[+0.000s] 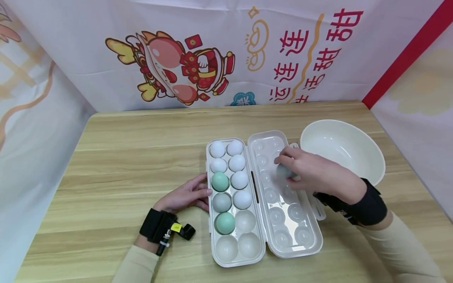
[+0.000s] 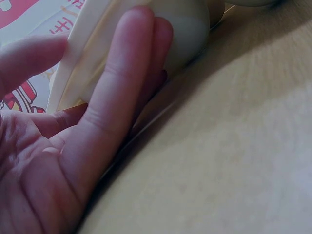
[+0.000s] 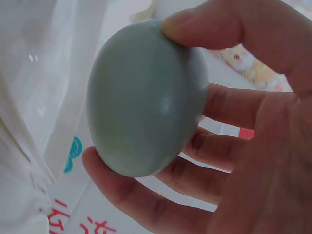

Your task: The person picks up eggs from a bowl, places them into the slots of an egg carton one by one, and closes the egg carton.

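Note:
A grey-green egg (image 3: 141,102) is held in my right hand (image 1: 315,169), with the thumb at one end and a fingertip at the other. That hand is above the open lid (image 1: 308,251) of a white plastic egg carton (image 1: 226,248). White eggs (image 1: 239,180) fill the carton's far cups, with two mint-green eggs (image 1: 225,223) and a greyish egg (image 1: 221,202) in the left row. The three nearest cups hold no egg. Against the carton's left side rests my left hand (image 1: 189,194), its fingers fairly straight along the wall (image 2: 85,63).
A large white bowl (image 1: 368,157) stands at the right, behind my right wrist. The carton lies on a wood-grain table (image 1: 141,157). Printed cloth (image 1: 247,23) hangs at the back and sides. Each wrist wears a black strap (image 1: 371,204).

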Available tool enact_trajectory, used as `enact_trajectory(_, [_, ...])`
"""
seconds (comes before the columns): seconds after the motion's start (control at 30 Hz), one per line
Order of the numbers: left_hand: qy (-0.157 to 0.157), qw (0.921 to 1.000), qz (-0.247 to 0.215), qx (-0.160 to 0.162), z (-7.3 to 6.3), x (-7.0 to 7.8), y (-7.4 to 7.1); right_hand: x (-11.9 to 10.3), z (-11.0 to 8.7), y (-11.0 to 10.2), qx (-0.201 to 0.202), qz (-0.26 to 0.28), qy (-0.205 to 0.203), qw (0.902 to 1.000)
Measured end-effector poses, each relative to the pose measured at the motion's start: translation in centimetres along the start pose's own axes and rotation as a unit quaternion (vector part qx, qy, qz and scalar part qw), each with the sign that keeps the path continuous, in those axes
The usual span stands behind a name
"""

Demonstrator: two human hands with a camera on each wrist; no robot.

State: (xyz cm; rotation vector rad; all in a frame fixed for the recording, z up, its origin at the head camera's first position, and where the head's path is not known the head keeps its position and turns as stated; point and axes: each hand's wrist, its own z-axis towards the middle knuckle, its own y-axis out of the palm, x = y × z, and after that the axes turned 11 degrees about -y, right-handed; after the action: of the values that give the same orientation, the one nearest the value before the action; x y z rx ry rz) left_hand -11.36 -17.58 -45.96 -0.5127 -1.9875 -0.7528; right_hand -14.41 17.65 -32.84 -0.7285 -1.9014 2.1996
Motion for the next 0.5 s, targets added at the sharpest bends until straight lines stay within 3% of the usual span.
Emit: enact_trajectory(0.5, [-0.003, 1.0000, -0.003, 0.000, 0.0, 0.0, 0.0, -1.3, 1.8, 0.0, -0.036, -0.032, -0.052, 0.9974])
